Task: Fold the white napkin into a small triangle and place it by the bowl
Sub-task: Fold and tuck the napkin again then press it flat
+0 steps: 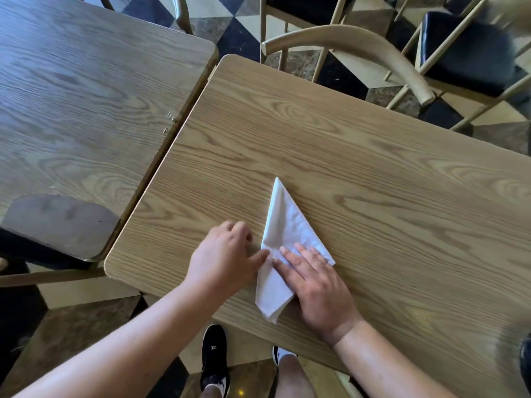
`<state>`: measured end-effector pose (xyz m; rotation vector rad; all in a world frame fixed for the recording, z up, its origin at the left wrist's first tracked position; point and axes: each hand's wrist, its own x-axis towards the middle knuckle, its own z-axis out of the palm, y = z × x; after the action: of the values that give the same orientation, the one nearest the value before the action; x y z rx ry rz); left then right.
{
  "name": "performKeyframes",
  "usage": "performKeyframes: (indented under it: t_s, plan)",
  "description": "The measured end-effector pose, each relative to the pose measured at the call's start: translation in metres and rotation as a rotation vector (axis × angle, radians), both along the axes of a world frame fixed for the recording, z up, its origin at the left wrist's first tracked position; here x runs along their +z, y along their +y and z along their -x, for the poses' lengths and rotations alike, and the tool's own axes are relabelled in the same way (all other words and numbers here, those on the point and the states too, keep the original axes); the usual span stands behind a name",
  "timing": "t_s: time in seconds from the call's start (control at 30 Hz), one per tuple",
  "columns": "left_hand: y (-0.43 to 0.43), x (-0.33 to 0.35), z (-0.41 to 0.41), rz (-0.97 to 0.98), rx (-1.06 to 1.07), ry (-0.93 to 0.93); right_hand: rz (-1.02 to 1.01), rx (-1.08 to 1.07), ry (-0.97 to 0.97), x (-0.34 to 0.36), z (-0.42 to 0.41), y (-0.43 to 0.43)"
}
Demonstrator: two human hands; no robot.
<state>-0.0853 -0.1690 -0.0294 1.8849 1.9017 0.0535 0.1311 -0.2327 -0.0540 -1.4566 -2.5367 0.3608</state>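
Note:
The white napkin (283, 225) lies on the light wooden table (373, 173), folded into a long narrow triangle whose tip points away from me. My right hand (314, 282) rests flat on its near right part, fingers spread and pressing down. My left hand (227, 257) sits at the napkin's left edge, thumb touching the fold line, fingers curled on the table. No bowl shows in view.
A second, darker wooden table (86, 90) stands to the left across a narrow gap. A chair seat (57, 222) sits under its near corner. Tan-framed chairs (359, 44) with black cushions stand beyond the far edge. My feet (214, 357) are below the near edge.

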Motion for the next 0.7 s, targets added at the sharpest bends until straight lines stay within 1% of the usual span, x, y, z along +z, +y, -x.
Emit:
performKeyframes:
  t_s: [0.03,0.07,0.1,0.23,0.3,0.53,0.6,0.7]
  plan:
    - [0.004,-0.004,0.003,-0.115,-0.05,0.002,0.007,-0.001,0.011,0.001,-0.001,0.001]
    - [0.008,-0.009,0.007,-0.18,-0.088,0.003,0.013,-0.002,0.022,0.001,-0.002,0.002]
    - [0.013,-0.014,0.01,-0.2,-0.118,0.002,0.022,-0.003,0.037,0.002,-0.002,0.003]
    - [0.032,-0.028,0.021,-0.182,-0.249,0.006,0.045,-0.006,0.12,0.005,-0.005,0.01]
    - [0.04,-0.033,0.024,-0.182,-0.283,0.015,0.055,-0.02,0.165,0.007,-0.006,0.015]
    - [0.053,-0.045,0.028,-0.174,-0.265,0.026,0.197,-0.207,0.468,0.021,-0.001,0.036]
    - [0.055,-0.047,0.025,-0.193,-0.269,0.017,0.237,-0.269,0.491,0.024,0.0,0.046]
    - [0.064,-0.048,0.019,-0.225,-0.267,-0.003,0.342,-0.374,0.453,0.028,0.0,0.065]
